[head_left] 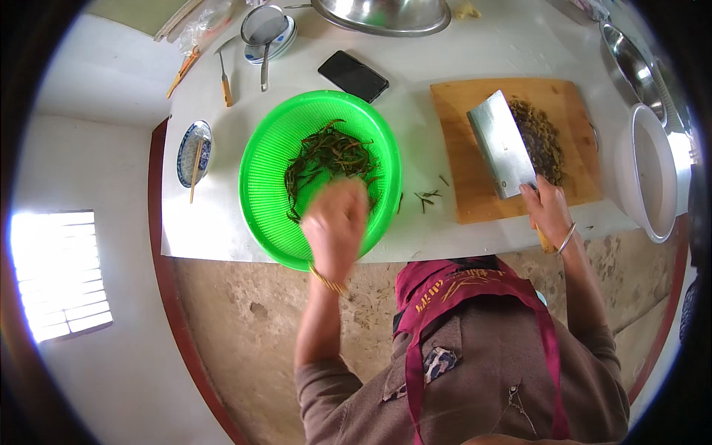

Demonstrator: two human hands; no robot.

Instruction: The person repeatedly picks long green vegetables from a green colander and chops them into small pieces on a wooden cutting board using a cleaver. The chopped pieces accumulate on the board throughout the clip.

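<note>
A bright green plastic colander [261,222] holds dark green, slender pepper-like vegetables [334,150]. Over its near part is my left hand [336,222], blurred, its fingers hidden beneath it. My right hand [548,208] grips a cleaver [502,144] by the handle, the broad blade slanting over a wooden cutting board [473,206]. Against the blade's right side lies a heap of chopped brownish-green food [537,136]. A few green scraps [428,197] lie on the table between colander and board.
Behind the colander lies a black phone [353,76], near a small strainer [263,26] on stacked dishes. Chopsticks rest on a patterned bowl [189,150] at left. A metal basin [384,16] stands at the back, a white basin [653,172] right of the board.
</note>
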